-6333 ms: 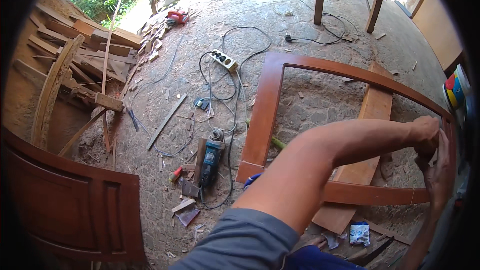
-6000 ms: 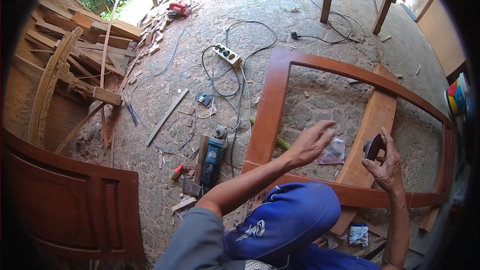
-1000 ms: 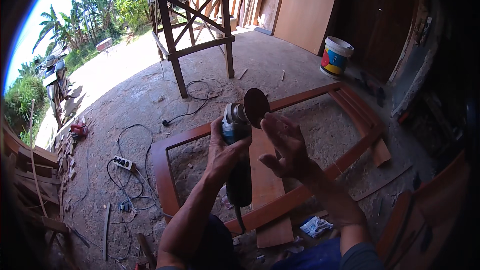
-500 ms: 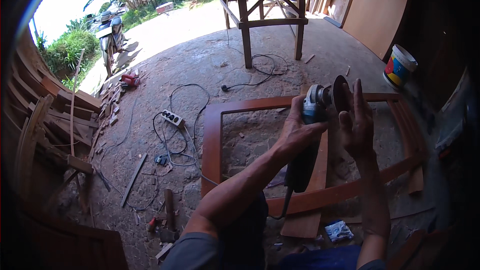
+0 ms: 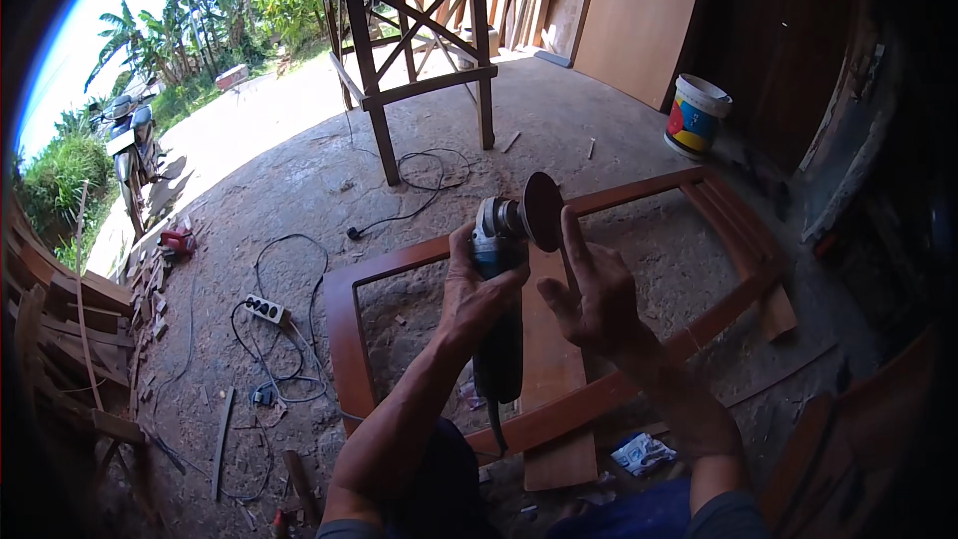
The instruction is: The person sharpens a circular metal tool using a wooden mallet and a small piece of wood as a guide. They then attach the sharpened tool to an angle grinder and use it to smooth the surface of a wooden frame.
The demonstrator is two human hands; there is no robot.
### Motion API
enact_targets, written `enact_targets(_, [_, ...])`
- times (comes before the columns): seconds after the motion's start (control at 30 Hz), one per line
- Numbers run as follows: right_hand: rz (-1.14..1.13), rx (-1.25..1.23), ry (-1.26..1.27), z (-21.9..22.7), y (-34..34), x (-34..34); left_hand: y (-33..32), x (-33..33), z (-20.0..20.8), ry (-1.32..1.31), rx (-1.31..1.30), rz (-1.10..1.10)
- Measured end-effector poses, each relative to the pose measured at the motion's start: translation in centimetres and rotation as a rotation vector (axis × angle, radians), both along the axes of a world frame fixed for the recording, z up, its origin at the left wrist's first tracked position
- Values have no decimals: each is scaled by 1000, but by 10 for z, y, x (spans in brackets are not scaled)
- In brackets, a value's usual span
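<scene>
My left hand (image 5: 475, 289) is wrapped round the neck of a dark angle grinder (image 5: 499, 354), held upright with its cord hanging below. A round brown sanding disc (image 5: 542, 212) sits on the grinder's metal head, its flat face toward my right. Close beside that face is my right hand (image 5: 607, 304), index finger stretched upward and thumb apart. The index fingertip is at the disc's edge; whether it touches I cannot tell. Under both hands a reddish-brown wooden frame (image 5: 344, 339) lies on the floor, with a loose board (image 5: 554, 379) crossing it.
A power strip (image 5: 266, 310) with tangled cords lies left of the frame. Farther off stand a wooden trestle (image 5: 429, 86) and a paint bucket (image 5: 697, 118). Wood scraps line the left side, near a red tool (image 5: 178, 243). A crumpled packet (image 5: 643, 453) lies near my legs.
The view has swung right, so the scene sits farther left. The grinder stays in my left hand. My right hand remains beside the disc, its fingers slightly more bent.
</scene>
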State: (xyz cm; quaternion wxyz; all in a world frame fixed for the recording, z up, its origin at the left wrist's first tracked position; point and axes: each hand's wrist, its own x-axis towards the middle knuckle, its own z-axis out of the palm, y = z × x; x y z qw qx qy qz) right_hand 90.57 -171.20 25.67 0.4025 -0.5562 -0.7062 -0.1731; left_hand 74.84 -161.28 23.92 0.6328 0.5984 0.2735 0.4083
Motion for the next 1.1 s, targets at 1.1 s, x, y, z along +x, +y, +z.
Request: enact_targets(1.1, [143,256,-479,12,-18,48,-38,8,4,211,276,-311])
